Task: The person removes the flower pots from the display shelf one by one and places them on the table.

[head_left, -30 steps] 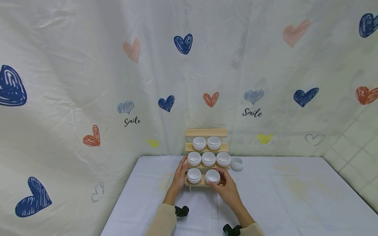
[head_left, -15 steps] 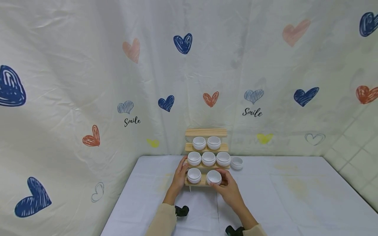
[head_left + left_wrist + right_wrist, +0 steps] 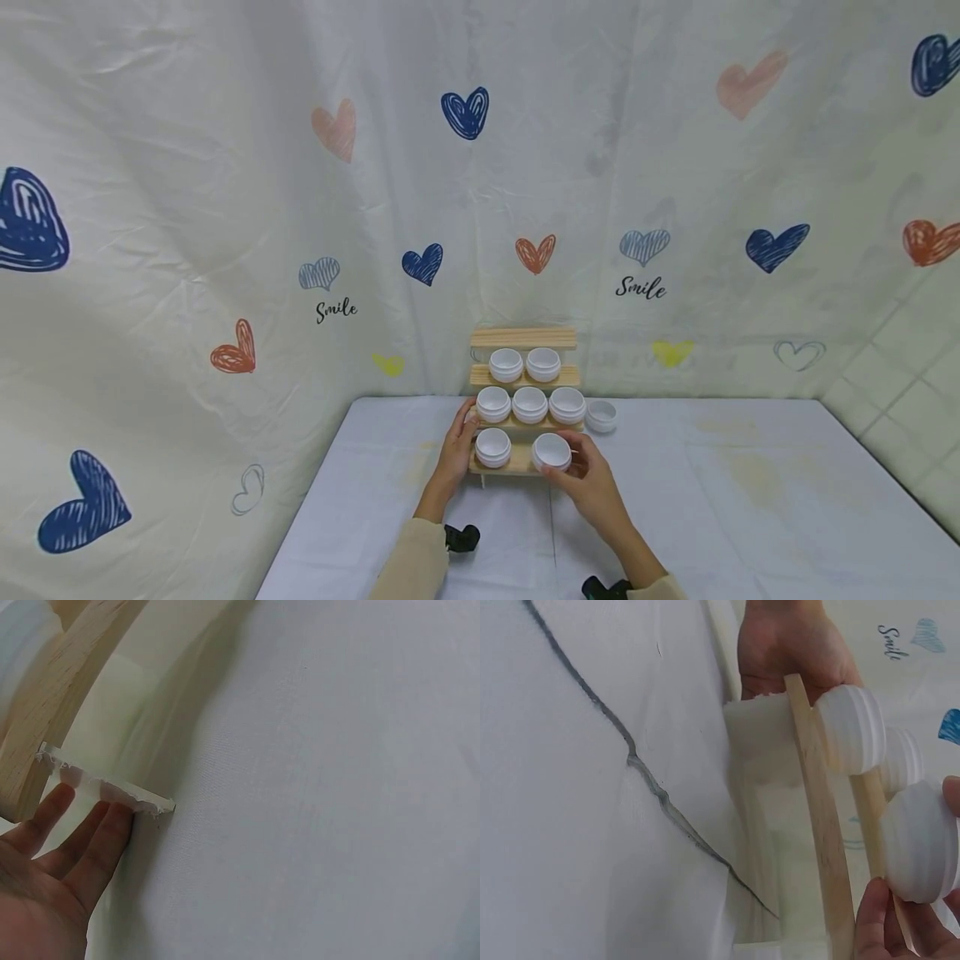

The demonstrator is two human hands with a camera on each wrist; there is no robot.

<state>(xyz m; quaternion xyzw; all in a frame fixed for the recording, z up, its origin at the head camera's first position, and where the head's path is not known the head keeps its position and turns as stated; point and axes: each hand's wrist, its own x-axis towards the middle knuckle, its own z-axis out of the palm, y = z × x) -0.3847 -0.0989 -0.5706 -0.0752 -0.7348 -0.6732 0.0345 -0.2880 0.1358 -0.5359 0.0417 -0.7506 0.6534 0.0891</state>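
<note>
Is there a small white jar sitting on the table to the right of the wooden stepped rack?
Yes, one small white jar stands on the white table just right of the wooden stepped rack, beside its middle tier.

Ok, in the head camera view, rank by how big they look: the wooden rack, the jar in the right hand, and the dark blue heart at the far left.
1. Dark blue heart, though nearness may inflate it.
2. Wooden rack.
3. Jar, pinched by the right hand.

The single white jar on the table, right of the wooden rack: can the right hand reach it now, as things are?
Probably not at once. The right hand grips a jar on the rack's lowest shelf. Once freed, the way looks open: the lone jar stands close by, with nothing between.
</note>
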